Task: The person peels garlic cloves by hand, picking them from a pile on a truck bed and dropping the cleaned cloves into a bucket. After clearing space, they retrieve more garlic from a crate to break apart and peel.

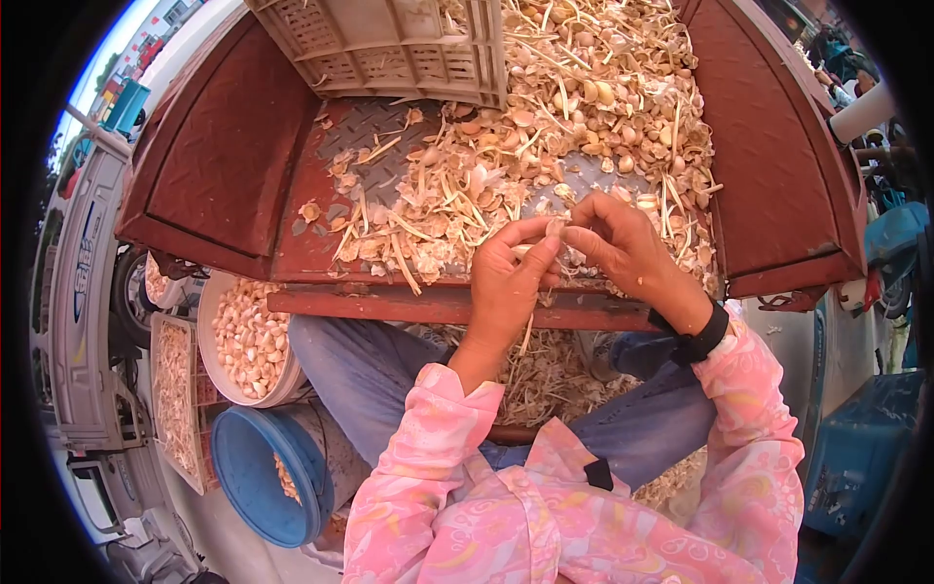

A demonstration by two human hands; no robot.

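My left hand (511, 268) and my right hand (628, 251) meet over the front edge of the truck bed, fingers pinched together. A small pale garlic clove (555, 227) shows between the fingertips of both hands, partly covered by them. Beyond and beneath the hands, loose garlic cloves (598, 92), papery skins and dry stalks (443, 209) are spread over the red metal bed (341, 248). A dark band (702, 336) circles my right wrist.
A pale plastic crate (399, 63) stands tilted at the back of the bed. To the left are a white bucket of cloves (251, 336), a shallow crate of garlic (175, 389) and a blue bucket (258, 477) with some cloves. Red side panels (778, 156) flank the bed; skins litter the ground below.
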